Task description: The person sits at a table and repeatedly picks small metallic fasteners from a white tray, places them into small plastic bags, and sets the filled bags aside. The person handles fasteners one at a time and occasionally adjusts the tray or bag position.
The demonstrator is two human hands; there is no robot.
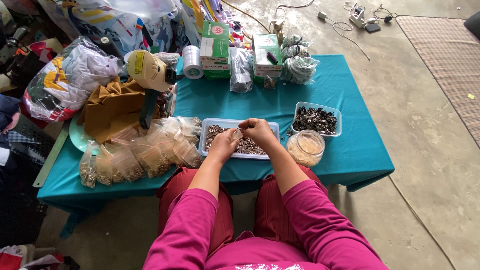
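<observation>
My two hands meet just above the middle of the frame, over the white tray point(206, 131) of small silvery metal fasteners that sits on the teal-covered table point(345, 85). My left hand point(223, 144) and my right hand point(259, 131) pinch between them a small clear plastic bag point(237, 134), fingers curled close, thumb and fingertips nipped on its edges; whether anything is already inside it I cannot tell.

The bag hangs directly over the tray, so the fasteners lie straight below both hands, a shade towards the bottom of the frame. The tray's long side runs left to right across the picture, and the hands sit about over its centre. My right hand is higher in the frame, nearer the tray's far rim; my left is lower, nearer the near rim.

To the left of the tray lies a heap of filled clear bags point(140, 157). To its right stand a round clear jar point(306, 148) and, above that, a smaller tray of dark clips point(317, 120).
</observation>
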